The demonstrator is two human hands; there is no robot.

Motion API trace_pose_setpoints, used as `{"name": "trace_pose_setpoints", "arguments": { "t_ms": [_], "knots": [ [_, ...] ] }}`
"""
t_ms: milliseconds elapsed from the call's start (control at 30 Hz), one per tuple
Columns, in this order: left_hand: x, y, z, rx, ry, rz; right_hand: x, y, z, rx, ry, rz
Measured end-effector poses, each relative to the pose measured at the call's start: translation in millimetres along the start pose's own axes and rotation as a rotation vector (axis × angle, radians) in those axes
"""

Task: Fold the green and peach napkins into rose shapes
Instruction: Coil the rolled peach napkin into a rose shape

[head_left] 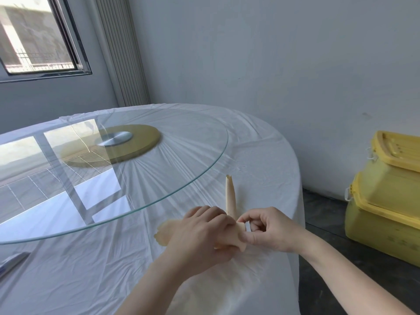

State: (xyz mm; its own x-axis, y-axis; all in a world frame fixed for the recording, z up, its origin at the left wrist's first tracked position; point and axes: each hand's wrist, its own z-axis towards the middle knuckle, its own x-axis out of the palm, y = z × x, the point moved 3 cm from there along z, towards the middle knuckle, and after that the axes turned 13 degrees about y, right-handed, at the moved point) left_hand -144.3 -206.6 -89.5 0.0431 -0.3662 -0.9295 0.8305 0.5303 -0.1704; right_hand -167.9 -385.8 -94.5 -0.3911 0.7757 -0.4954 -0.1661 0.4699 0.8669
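The peach napkin [230, 196] lies on the white tablecloth near the table's right edge, partly rolled. One narrow rolled end points away from me, and a flat end sticks out to the left of my hands. My left hand [202, 233] lies over the rolled middle with its fingers curled round it. My right hand [266, 228] pinches the roll's short end between thumb and forefinger. Much of the roll is hidden under my left hand. No green napkin is in view.
A round glass turntable [204, 173] on a yellow and metal hub [113, 148] covers the table's middle, its rim just beyond the napkin. Two stacked yellow bins [386, 201] stand on the floor at the right. A grey object [11, 262] lies at the left edge.
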Motion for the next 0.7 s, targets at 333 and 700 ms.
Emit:
{"name": "trace_pose_setpoints", "arguments": {
  "t_ms": [333, 700],
  "knots": [
    [0, 6, -1, -0.039, 0.052, -0.031, 10, -1, -8, -0.065, -0.154, -0.122],
    [-4, 0, 2, 0.08, -0.22, 0.146, -15, -3, 13, -0.003, -0.129, -0.102]
  ]
}}
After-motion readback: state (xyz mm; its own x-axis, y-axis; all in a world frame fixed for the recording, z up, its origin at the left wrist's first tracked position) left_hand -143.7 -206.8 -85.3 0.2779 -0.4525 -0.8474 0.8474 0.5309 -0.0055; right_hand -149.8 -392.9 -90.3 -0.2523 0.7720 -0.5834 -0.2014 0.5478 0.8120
